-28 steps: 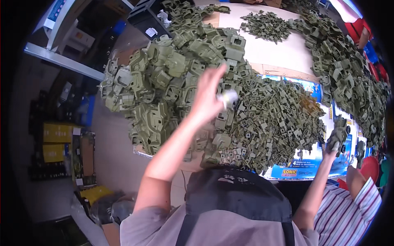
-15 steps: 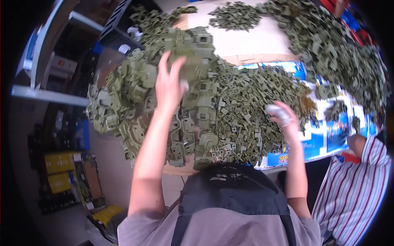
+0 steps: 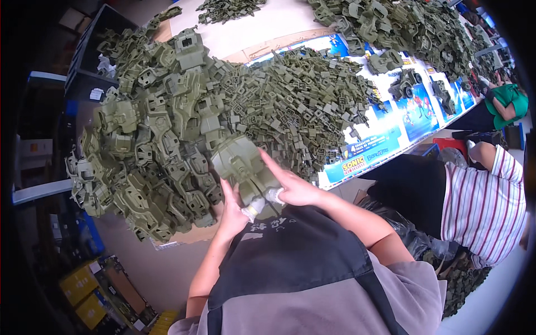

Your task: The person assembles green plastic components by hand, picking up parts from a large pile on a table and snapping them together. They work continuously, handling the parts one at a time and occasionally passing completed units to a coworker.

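An olive-green plastic toy vehicle body is held close in front of my dark apron. My left hand grips its lower left side, and my right hand is on its right side, fingers stretched along the edge. White wrapping covers both thumbs, which press near the body's lower end. Whether a smaller part sits under the thumbs, I cannot tell. Beyond my hands lies a heap of small green plastic parts. To its left, larger green vehicle shells are piled up.
A dark crate stands at the far left. Printed blue cardboard covers the table's right part, with a wheeled green toy vehicle on it. More green parts lie behind. A person in a striped shirt is at my right.
Both hands, apart over the heaps before, have come together near my apron. The vehicle body is now between them. The view has shifted, showing more of the right side.
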Motion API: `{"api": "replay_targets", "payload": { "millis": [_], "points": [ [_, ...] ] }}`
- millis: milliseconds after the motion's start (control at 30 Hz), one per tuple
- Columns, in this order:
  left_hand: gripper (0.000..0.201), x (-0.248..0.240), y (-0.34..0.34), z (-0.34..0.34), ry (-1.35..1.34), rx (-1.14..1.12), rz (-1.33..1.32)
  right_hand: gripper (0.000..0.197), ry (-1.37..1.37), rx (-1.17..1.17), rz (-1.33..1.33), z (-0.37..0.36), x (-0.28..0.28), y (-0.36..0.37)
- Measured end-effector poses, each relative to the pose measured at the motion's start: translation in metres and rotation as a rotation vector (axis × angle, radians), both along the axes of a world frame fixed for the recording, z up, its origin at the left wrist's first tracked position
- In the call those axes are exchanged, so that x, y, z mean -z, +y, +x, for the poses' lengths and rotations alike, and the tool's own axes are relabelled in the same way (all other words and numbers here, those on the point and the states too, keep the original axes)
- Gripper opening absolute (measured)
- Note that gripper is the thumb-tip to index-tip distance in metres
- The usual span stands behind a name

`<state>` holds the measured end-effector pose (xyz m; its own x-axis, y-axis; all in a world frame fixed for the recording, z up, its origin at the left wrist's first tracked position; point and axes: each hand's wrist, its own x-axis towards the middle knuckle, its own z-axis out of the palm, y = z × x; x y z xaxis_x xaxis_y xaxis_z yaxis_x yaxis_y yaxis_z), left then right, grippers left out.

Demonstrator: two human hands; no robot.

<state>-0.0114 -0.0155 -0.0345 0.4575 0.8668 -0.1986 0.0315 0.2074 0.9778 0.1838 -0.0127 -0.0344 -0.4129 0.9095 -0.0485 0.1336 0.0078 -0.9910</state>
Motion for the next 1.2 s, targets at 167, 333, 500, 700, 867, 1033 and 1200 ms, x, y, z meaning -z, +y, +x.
{"api": "replay_targets", "payload": {
  "millis": [167, 333, 500, 700, 867, 1033, 1200],
  "points": [
    [0.108, 0.021, -0.002, -0.022, -0.023, -0.018, -0.036, 0.100, 0.057, -0.175, -0.046, 0.000, 0.000, 0.011],
    [0.105, -0.011, 0.020, -0.033, 0.496, -0.314, 0.147, 0.099, -0.570, 0.175, 0.015, 0.001, -0.012, 0.034],
    [0.089, -0.014, 0.027, -0.057, -0.326, -0.182, -0.319, 0.073, -0.481, 0.368, 0.284, 0.082, 0.040, 0.075],
    [0.064, -0.005, 0.030, -0.030, -0.524, -0.069, -0.455, 0.023, -1.013, 0.595, 0.636, 0.190, 0.085, 0.105],
    [0.051, -0.015, 0.043, -0.019, -0.267, -0.202, -0.404, 0.017, -0.518, 0.442, 0.272, 0.098, -0.016, 0.070],
    [0.050, -0.024, 0.045, -0.009, -0.405, -0.015, -0.558, 0.020, -0.349, 0.138, 0.452, 0.034, -0.053, 0.051],
    [0.062, -0.042, 0.050, -0.001, -0.207, 0.038, -0.367, 0.021, -0.519, -0.095, 0.376, 0.040, -0.069, 0.058]
  ]
}}
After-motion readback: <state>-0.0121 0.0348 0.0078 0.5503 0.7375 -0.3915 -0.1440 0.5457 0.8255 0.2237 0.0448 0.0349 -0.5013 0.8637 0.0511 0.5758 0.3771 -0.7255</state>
